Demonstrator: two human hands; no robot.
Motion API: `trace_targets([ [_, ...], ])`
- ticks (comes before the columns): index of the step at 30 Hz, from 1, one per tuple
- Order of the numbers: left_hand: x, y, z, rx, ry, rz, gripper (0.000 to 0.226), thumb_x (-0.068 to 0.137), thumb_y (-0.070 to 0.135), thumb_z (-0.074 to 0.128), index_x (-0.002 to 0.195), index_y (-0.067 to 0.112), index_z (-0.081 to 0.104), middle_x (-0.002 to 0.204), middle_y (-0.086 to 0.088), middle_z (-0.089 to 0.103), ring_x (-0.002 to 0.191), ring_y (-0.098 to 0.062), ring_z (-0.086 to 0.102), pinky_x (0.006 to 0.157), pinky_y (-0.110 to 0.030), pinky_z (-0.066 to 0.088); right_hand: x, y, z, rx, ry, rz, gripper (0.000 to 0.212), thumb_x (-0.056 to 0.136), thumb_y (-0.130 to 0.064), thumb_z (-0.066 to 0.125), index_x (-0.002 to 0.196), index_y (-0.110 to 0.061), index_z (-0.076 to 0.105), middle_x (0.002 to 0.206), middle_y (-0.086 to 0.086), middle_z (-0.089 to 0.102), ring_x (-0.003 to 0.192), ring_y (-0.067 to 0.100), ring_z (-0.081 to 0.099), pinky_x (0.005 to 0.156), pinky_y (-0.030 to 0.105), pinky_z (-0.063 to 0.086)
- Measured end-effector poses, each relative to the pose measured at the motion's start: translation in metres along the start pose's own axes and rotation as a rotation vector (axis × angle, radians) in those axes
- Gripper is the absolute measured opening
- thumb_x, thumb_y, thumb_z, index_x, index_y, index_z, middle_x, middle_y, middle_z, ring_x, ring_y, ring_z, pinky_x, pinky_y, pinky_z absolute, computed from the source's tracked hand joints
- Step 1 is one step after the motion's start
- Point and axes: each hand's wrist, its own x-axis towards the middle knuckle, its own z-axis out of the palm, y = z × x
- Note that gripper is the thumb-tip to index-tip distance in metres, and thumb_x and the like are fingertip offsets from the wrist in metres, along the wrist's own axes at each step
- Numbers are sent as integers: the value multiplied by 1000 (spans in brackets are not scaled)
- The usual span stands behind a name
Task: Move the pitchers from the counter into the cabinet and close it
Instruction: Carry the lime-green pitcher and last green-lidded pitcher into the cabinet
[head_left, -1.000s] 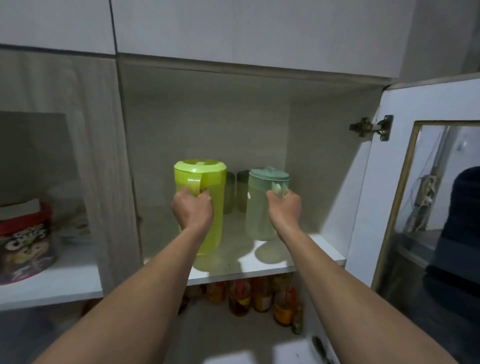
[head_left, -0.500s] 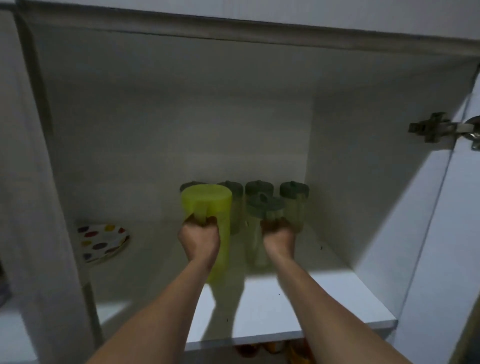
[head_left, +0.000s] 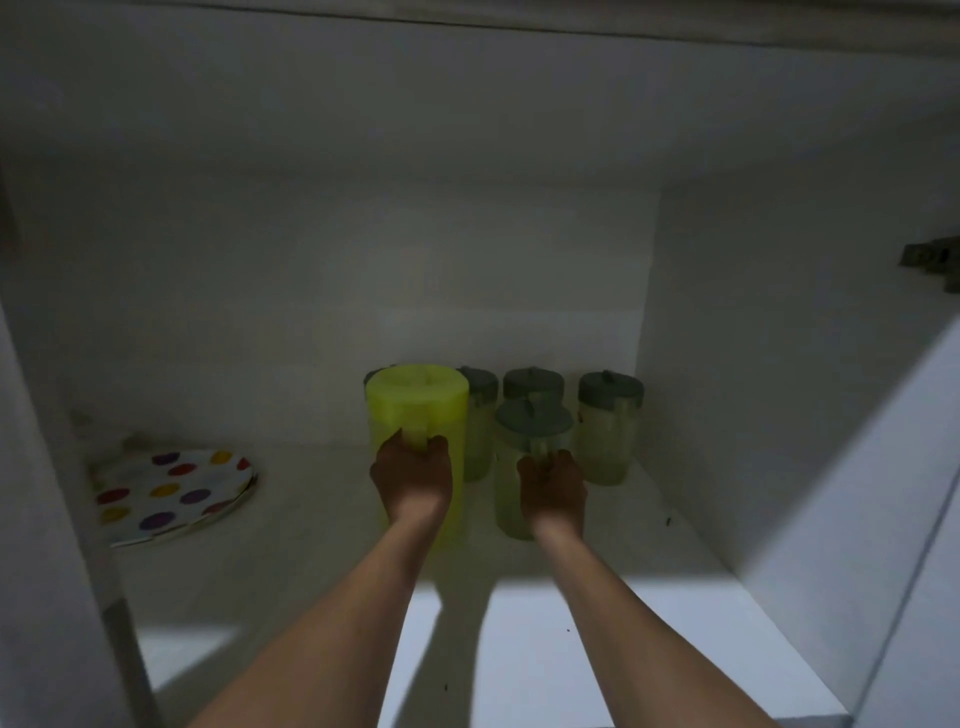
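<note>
Deep inside the open cabinet, my left hand (head_left: 413, 478) grips the handle of a tall lime-yellow pitcher (head_left: 415, 402), which stands upright on the white shelf (head_left: 597, 618). My right hand (head_left: 553, 488) holds the handle of a pale green pitcher with a grey-green lid (head_left: 532, 423), just right of the yellow one. Behind them stand several more pale green pitchers with grey-green lids, one at the far right (head_left: 609, 426) and one in the middle (head_left: 532, 383). Whether the two held pitchers rest fully on the shelf is hidden by my hands.
A stack of polka-dot plates (head_left: 174, 491) lies on the shelf at the left. The cabinet's right side wall (head_left: 779, 364) is close to the pitchers. A door hinge (head_left: 935, 260) shows at the right edge. The open door's edge (head_left: 914, 545) is at the lower right.
Both hands have pushed the two pitchers from the shelf's front edge deeper into the cabinet, up to the row at the back. The view has moved closer in.
</note>
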Motion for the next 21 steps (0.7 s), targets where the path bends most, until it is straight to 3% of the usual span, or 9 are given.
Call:
trace_targets([
  [7,-1,2,-9,95,-64,-14,27,83,30,66,94,6,68,85,-13,68,88,-40,65,65,-34,44,-4,-3,-8,-58,-74,18,29,94,-27,66,112,-6,58,109,13,67,103,33,64,72,26,37],
  [11,-6,2,-17,238,-46,32,56,77,42,69,121,11,55,113,-14,64,109,-41,58,83,-40,48,-11,-4,-13,-110,-104,8,47,87,-37,73,117,-8,52,116,14,64,105,35,63,73,30,43],
  [13,-14,3,-22,253,20,73,62,70,42,75,118,13,48,116,-14,58,113,-40,52,89,-44,44,-18,-3,-16,-142,-96,-6,62,80,-47,77,121,-10,48,119,14,61,109,36,62,82,38,52],
  [16,-28,8,-34,298,162,189,69,61,42,80,114,13,47,113,-16,54,109,-40,50,83,-45,42,-34,-4,-25,-236,-64,-24,80,76,-54,77,134,-13,41,130,16,54,120,40,54,96,46,51],
  [21,-45,32,-60,320,201,418,65,65,42,74,116,11,50,113,-18,55,107,-39,48,87,-47,37,-69,-22,-57,-308,-15,-40,66,86,-42,72,136,-12,39,138,17,50,129,40,45,106,48,43],
])
